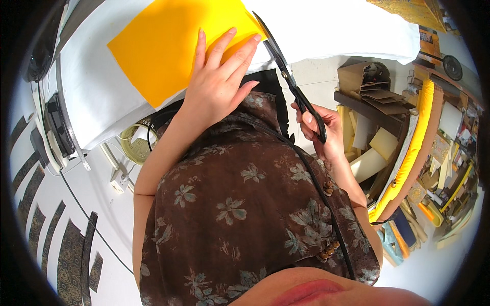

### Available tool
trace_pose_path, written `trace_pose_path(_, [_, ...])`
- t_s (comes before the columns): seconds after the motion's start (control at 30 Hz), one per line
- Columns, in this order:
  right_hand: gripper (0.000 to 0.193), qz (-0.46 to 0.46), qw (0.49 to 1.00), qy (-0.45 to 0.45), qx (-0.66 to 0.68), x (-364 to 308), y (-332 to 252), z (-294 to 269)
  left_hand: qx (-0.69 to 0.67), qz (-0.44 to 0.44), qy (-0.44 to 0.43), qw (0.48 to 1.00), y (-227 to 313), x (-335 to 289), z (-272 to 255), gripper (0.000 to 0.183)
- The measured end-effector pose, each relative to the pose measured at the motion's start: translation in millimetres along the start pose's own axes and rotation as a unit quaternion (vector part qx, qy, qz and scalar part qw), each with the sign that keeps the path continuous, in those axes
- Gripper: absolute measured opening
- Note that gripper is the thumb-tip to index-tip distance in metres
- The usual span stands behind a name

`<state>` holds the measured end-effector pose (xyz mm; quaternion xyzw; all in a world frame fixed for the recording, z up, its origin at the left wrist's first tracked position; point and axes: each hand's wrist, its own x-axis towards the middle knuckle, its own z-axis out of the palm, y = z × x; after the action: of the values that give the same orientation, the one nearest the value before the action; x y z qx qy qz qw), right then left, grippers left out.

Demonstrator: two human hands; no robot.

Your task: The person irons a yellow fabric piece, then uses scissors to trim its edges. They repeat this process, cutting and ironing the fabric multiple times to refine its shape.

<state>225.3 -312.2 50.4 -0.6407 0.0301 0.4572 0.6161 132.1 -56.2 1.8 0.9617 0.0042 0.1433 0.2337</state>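
Note:
A sheet of bright yellow cloth or paper [153, 56] lies on the white-covered table; I cannot tell which material it is. My left hand [217, 84] rests flat on its right part, fingers spread and thumb out to the side. Beside it, my right hand [324, 127] grips the black handles of a pair of long scissors [284, 71]. The blades point up and away, and stand along the sheet's right edge near my left fingertips. One blade appears partly hidden at the sheet's edge.
The white table cover [326, 30] ends just in front of my body. A wire basket [135, 143] stands below on the left, near a power strip [120, 178]. On the right are a cardboard box [352, 76], a yellow padded edge [408, 158] and shelves of scraps. Patterned strips [69, 260] lie on the lower-left floor.

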Motion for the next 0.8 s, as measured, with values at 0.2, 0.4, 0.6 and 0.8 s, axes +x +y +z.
trace_pose_path(0.2, [0.036,0.001,1.0,0.011,-0.008,3.1,-2.2,3.9,-0.004,0.005,0.001,1.0,-0.2,-1.3,0.0,0.065])
trace_pose_path(0.4, [0.037,0.005,1.0,0.002,0.005,-0.8,-0.7,0.5,0.004,-0.008,0.007,1.0,-3.7,0.5,-2.2,0.065])
trace_pose_path(0.6, [0.038,0.015,1.0,0.0,-0.003,-0.2,-3.6,4.4,0.006,-0.007,0.01,1.0,-3.9,0.1,-1.7,0.065])
trace_pose_path(0.8, [0.038,0.014,1.0,0.014,0.004,3.7,-5.4,9.2,0.004,0.006,0.001,1.0,-0.7,-2.4,-0.4,0.062])
